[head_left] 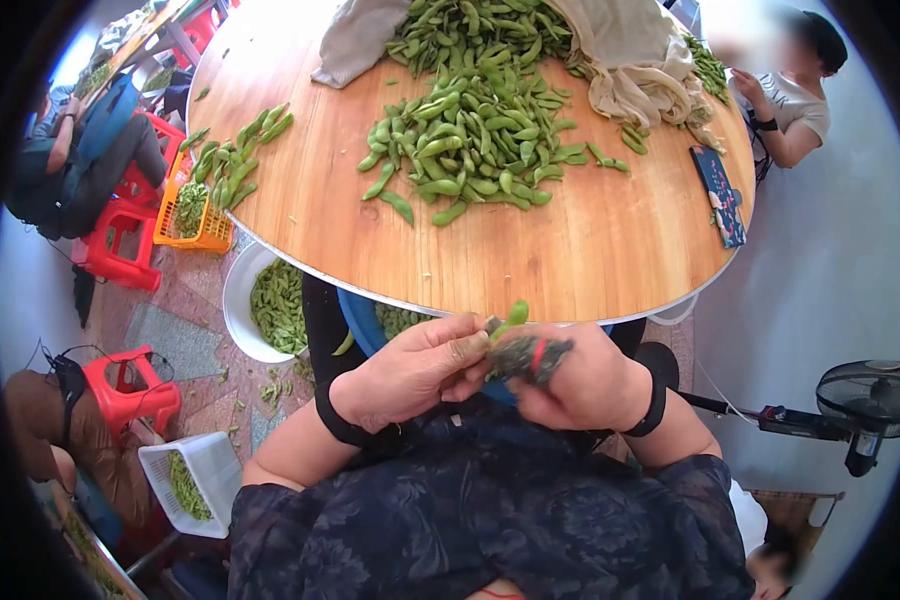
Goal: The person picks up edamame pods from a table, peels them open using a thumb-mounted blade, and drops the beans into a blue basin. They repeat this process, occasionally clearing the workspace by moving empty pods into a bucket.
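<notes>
My left hand point(418, 368) is closed, thumb and fingers pinched together at a green pod point(513, 318) near the table's front edge. Close beside it on the right, my right hand point(592, 385) is closed around a dark grey-green tool point(531, 358) with a red band; its working end meets the pod and is hard to make out. Both hands are over my lap, above a blue basin point(360, 318) partly under the table. A large heap of green pods point(470, 140) lies on the round wooden table point(370, 250).
A cloth point(620, 50) and a patterned phone-like object point(718, 197) lie on the table's right. Below left are a white bucket point(240, 300), an orange basket point(210, 235) and red stools point(120, 245). Other people sit left and right; a fan point(865, 400) stands right.
</notes>
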`<control>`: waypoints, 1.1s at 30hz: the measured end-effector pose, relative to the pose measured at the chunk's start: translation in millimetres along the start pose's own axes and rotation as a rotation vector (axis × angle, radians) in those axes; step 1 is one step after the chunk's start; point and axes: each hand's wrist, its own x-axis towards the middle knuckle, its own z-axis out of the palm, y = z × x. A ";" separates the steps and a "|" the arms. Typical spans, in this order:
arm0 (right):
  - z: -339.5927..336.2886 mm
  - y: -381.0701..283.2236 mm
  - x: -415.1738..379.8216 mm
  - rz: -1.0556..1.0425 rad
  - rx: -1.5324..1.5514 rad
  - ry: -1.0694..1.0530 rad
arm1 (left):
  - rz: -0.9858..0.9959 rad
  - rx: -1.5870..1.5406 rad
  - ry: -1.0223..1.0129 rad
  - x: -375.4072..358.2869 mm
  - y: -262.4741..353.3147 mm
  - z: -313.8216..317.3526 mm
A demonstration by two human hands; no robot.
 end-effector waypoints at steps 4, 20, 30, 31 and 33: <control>-7.3 0.7 -6.3 0.329 0.302 0.196 | 0.094 0.039 0.065 -1.0 -6.4 -2.5; -7.4 -4.8 -0.9 0.907 0.954 -0.063 | 0.538 1.018 0.342 4.4 -18.5 3.4; 13.0 1.5 -5.0 0.735 0.695 -0.016 | 0.709 1.343 0.374 -0.2 -19.4 4.1; 11.3 2.2 -5.6 0.736 0.696 -0.016 | 0.607 1.156 0.328 -2.1 -20.2 2.4; 6.2 2.8 -6.7 0.675 1.086 -0.087 | 0.316 0.674 0.196 -8.8 -8.5 2.7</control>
